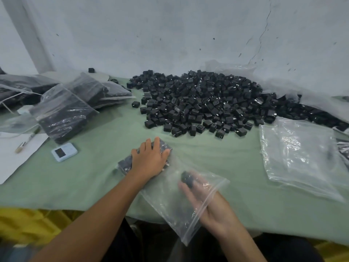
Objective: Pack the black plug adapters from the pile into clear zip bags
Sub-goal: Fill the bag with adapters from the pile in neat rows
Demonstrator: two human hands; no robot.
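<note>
A large pile of black plug adapters (pixel 204 103) lies on the green cloth at the back middle. A clear zip bag (pixel 170 203) lies open toward me at the table's front edge. My left hand (pixel 149 159) presses flat on the adapters packed in the bag's far end. Inside the bag's mouth, my right hand (pixel 205 203) holds a black adapter (pixel 187 179) at its fingertips, blurred through the plastic.
Filled bags of adapters (pixel 64 112) are stacked at the left. A stack of empty clear bags (pixel 302 157) lies at the right. A small blue device (pixel 64 151), a pen (pixel 28 138) and white paper (pixel 11 154) sit at the left front. A wall stands behind.
</note>
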